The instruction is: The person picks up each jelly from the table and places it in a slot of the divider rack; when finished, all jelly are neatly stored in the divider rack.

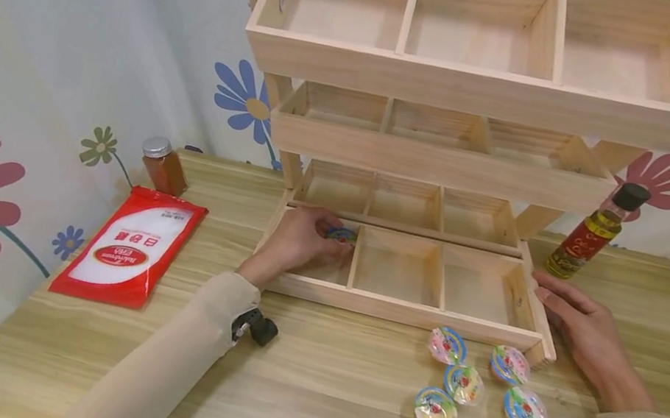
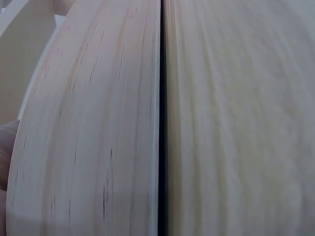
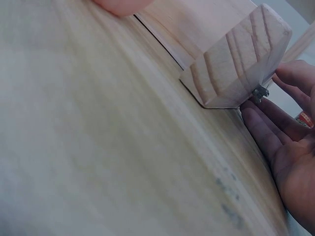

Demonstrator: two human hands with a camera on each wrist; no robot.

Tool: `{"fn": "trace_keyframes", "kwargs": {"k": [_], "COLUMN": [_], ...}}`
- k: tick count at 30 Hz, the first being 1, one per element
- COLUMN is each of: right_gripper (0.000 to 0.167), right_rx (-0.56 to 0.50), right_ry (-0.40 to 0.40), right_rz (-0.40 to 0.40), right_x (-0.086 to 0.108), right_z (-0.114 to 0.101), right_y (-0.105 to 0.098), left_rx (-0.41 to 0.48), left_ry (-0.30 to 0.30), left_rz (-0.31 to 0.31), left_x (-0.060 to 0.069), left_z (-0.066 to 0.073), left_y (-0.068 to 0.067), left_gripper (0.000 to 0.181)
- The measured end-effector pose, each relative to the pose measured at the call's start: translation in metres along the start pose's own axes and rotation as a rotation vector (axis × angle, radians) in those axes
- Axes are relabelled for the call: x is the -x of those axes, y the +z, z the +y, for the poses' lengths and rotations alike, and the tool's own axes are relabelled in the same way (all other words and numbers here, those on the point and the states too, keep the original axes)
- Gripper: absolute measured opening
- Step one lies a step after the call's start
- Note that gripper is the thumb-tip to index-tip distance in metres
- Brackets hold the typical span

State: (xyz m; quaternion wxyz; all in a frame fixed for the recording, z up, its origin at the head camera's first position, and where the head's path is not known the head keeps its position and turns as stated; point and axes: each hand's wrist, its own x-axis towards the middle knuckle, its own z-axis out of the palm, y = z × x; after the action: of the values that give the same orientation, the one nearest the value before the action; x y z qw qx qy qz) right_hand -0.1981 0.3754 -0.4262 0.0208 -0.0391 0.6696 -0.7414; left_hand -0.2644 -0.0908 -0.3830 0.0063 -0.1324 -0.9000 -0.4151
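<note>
The left hand [image 1: 297, 241] reaches into the left compartment of the bottom front tray and holds a small round cup with a blue-rimmed lid [image 1: 341, 235] by its fingers. The right hand [image 1: 590, 336] has its fingers extended against the right side of the wooden shelf [image 1: 404, 313]; in the right wrist view this hand [image 3: 295, 147] touches the shelf's wooden end piece [image 3: 236, 64] beside a metal fastener. In the left wrist view the tray's front board [image 2: 88, 128] fills much of the picture, with a bit of the hand at the left edge.
Several lidded cups [image 1: 463, 385] lie on the table [image 1: 302, 397] before the shelf's right part. At left are a red and white bag [image 1: 123, 246] and a spice jar [image 1: 164, 166]; an oil bottle [image 1: 587, 235] stands right of the shelf. Upper trays [image 1: 483, 95] overhang the bottom one.
</note>
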Motion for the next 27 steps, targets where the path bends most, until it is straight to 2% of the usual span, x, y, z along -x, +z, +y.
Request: {"fn": "trace_keyframes", "kwargs": {"k": [12, 19, 23, 27], "right_gripper": [0.032, 0.032, 0.031, 0.031], "right_rx": [-0.007, -0.025, -0.021, -0.01], "right_ry": [-0.015, -0.029, -0.03, -0.027], "right_rz": [0.001, -0.015, -0.008, 0.001], "right_x": [0.001, -0.001, 0.0, 0.0], "right_z": [0.0, 0.001, 0.0, 0.0], "right_y": [0.003, 0.006, 0.006, 0.004], "left_rx": [0.001, -0.038, -0.059, -0.027], "left_ry": [0.006, 0.024, 0.041, 0.064], "left_rz": [-0.014, -0.006, 0.017, 0.059], "left_x": [0.003, 0.007, 0.012, 0.018], "left_z": [-0.001, 0.001, 0.004, 0.009], "left_y": [-0.002, -0.006, -0.01, -0.015], "left_gripper": [0.048, 0.049, 0.053, 0.054]}}
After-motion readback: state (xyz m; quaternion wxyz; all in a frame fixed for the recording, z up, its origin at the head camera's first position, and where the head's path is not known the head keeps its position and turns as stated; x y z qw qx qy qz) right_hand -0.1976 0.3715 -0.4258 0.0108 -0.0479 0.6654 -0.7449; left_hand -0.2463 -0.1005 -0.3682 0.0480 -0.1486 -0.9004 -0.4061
